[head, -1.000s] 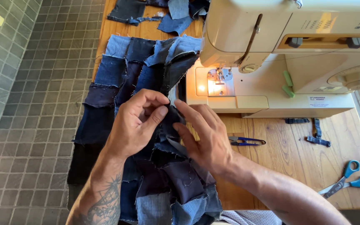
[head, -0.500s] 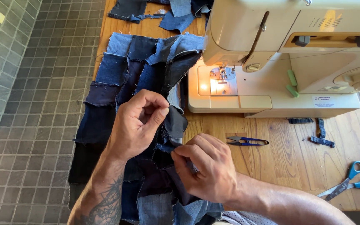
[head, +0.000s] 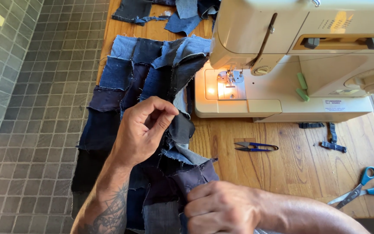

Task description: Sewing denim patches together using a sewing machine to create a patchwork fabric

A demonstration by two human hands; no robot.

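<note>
A patchwork of dark and light blue denim pieces [head: 122, 82] lies over the left side of the wooden table [head: 291, 173] and hangs off its left edge. My left hand [head: 143, 130] pinches a raised fold of the denim near the middle of the patchwork. My right hand [head: 221, 208] grips the patchwork's near edge, close to my body. A cream sewing machine [head: 291, 56] stands at the back right, its lamp lit over the needle plate [head: 230, 84].
Small blue thread snips [head: 256, 147] lie on the table in front of the machine. Blue-handled scissors [head: 360, 188] rest at the right. Denim scraps [head: 325, 138] lie near them, and more denim pieces [head: 161, 11] at the table's far end. Grey tiled floor is on the left.
My right hand has slid along the fabric edge toward me, away from my left hand. My left hand has stayed pinching the fold.
</note>
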